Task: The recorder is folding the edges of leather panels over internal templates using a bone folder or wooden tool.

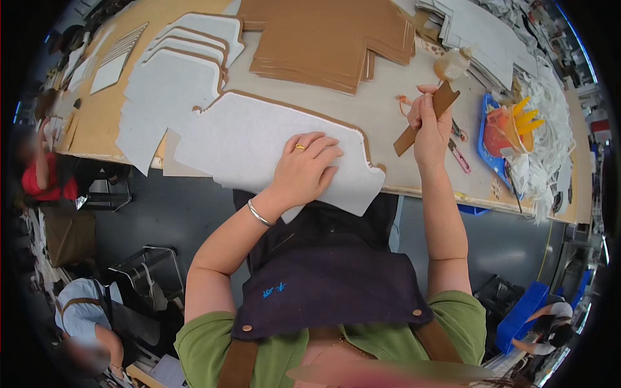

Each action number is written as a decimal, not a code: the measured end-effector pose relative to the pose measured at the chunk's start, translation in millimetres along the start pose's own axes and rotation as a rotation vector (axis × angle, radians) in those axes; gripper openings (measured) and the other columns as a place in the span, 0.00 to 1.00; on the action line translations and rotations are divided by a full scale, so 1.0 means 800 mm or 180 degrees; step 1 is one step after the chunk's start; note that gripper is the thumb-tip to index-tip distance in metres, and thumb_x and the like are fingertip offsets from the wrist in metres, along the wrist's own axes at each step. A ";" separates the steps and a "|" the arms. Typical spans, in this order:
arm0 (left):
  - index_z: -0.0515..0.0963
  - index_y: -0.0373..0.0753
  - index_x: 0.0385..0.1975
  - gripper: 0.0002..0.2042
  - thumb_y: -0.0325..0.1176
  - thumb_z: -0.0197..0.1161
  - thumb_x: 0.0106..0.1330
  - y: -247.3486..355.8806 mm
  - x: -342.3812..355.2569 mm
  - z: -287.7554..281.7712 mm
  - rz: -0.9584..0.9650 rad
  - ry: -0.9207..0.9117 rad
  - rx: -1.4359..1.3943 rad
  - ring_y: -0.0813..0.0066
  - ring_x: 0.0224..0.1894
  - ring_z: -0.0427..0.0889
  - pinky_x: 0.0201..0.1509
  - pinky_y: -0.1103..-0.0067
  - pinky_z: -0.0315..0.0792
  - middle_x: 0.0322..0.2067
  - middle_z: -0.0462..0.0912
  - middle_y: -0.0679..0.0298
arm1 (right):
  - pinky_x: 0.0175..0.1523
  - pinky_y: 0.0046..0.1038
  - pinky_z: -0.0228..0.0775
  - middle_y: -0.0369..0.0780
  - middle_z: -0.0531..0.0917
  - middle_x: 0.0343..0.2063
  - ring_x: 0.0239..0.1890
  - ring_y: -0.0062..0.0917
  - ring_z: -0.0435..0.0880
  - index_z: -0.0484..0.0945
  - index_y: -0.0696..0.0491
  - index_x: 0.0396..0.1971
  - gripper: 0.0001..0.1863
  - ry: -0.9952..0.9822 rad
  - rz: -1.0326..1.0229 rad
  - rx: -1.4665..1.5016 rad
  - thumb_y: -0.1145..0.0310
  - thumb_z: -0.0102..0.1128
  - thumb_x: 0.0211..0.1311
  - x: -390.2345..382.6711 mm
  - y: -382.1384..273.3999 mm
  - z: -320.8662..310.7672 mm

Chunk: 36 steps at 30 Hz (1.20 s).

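My left hand (309, 165) lies on a white piece (252, 129) with a brown, curved edging, fingers spread a little and slightly bent on its surface. My right hand (428, 126), raised at the right, grips a narrow brown strip (445, 97) held diagonally, its end notched. Behind that hand, scissors (460, 132) and a pink-handled cutter (460, 156) lie on the table, partly hidden. More white pieces with brown edges (174, 71) are fanned out at the upper left, and a stack of large brown sheets (310, 45) lies at the back.
A bottle (453, 63), a blue tray (486, 123) with an orange container (501, 132), heaped white strips (543, 152) and paper sheets (488, 35) occupy the table's right. Slatted white pieces (110, 71) lie far left. Co-workers (48, 174) work left, lower left (87, 310) and lower right (550, 320).
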State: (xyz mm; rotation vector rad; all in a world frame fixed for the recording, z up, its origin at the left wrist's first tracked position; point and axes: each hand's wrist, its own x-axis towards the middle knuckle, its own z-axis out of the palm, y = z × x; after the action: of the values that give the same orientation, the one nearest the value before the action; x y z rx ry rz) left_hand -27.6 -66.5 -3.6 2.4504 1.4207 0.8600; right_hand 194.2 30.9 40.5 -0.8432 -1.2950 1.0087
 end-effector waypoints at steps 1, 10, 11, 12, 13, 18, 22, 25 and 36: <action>0.76 0.45 0.44 0.15 0.29 0.66 0.55 0.005 -0.001 -0.001 -0.0010 -0.0033 -0.0096 0.60 0.59 0.71 0.62 0.63 0.62 0.52 0.76 0.66 | 0.25 0.18 0.56 0.30 0.62 0.18 0.19 0.12 0.57 0.70 0.54 0.41 0.09 0.0049 0.0104 0.0362 0.65 0.43 0.76 -0.004 0.001 -0.002; 0.78 0.44 0.47 0.18 0.27 0.65 0.54 0.036 -0.003 0.009 -0.0114 -0.0041 -0.0367 0.63 0.58 0.73 0.62 0.65 0.62 0.50 0.78 0.66 | 0.21 0.19 0.46 0.30 0.59 0.15 0.17 0.13 0.53 0.59 0.50 0.21 0.19 0.0013 0.0353 0.0815 0.61 0.43 0.77 -0.013 0.005 0.019; 0.78 0.44 0.47 0.18 0.27 0.65 0.54 0.038 -0.002 0.015 -0.0112 -0.0067 -0.0399 0.63 0.58 0.73 0.62 0.65 0.62 0.50 0.78 0.66 | 0.21 0.19 0.46 0.29 0.58 0.14 0.16 0.13 0.52 0.58 0.49 0.20 0.21 0.0014 0.0445 0.0747 0.60 0.43 0.76 -0.015 0.006 0.020; 0.78 0.44 0.49 0.19 0.26 0.63 0.54 0.041 -0.002 0.021 -0.0045 -0.0053 -0.0248 0.63 0.58 0.72 0.62 0.65 0.62 0.51 0.78 0.66 | 0.20 0.20 0.45 0.29 0.56 0.13 0.15 0.13 0.51 0.57 0.49 0.19 0.22 0.0011 0.0537 0.0681 0.58 0.43 0.76 -0.017 0.007 0.019; 0.78 0.44 0.50 0.21 0.25 0.62 0.54 0.043 -0.001 0.025 0.0040 -0.0034 -0.0101 0.63 0.59 0.72 0.63 0.65 0.62 0.51 0.78 0.66 | 0.20 0.20 0.45 0.29 0.56 0.13 0.15 0.13 0.51 0.57 0.49 0.19 0.22 0.0043 0.0548 0.0655 0.58 0.43 0.76 -0.019 0.005 0.014; 0.79 0.44 0.48 0.21 0.23 0.59 0.51 0.051 0.002 0.026 -0.0100 -0.0089 -0.0109 0.62 0.59 0.72 0.63 0.64 0.60 0.52 0.78 0.67 | 0.19 0.22 0.40 0.29 0.54 0.10 0.13 0.14 0.48 0.52 0.46 0.16 0.25 0.0078 0.0863 0.1348 0.55 0.42 0.75 -0.026 0.002 0.007; 0.79 0.44 0.42 0.18 0.22 0.58 0.50 0.044 0.003 0.023 0.0021 -0.0115 -0.0167 0.62 0.59 0.73 0.62 0.64 0.60 0.50 0.79 0.69 | 0.19 0.23 0.40 0.29 0.54 0.09 0.13 0.14 0.48 0.53 0.46 0.16 0.25 0.0029 0.0836 0.1258 0.55 0.41 0.75 -0.028 0.008 0.009; 0.79 0.45 0.39 0.16 0.22 0.58 0.49 0.042 0.002 0.028 -0.0007 -0.0061 -0.0138 0.62 0.58 0.73 0.62 0.64 0.60 0.49 0.80 0.70 | 0.18 0.23 0.39 0.29 0.54 0.09 0.12 0.14 0.48 0.53 0.47 0.16 0.25 -0.0087 0.0833 0.1232 0.54 0.41 0.76 -0.024 0.003 0.012; 0.80 0.45 0.42 0.18 0.23 0.57 0.50 0.047 0.005 0.032 -0.0091 0.0007 0.0007 0.65 0.57 0.74 0.61 0.65 0.61 0.48 0.81 0.71 | 0.19 0.24 0.41 0.29 0.54 0.10 0.12 0.16 0.48 0.55 0.48 0.17 0.25 -0.0189 0.0409 0.0938 0.53 0.38 0.77 -0.023 0.000 0.021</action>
State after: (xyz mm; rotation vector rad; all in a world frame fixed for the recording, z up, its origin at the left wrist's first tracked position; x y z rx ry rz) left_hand 15.8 -79.7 -6.7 2.4254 1.4546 0.8558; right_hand 177.6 13.2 36.0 -0.6799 -1.1165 1.2990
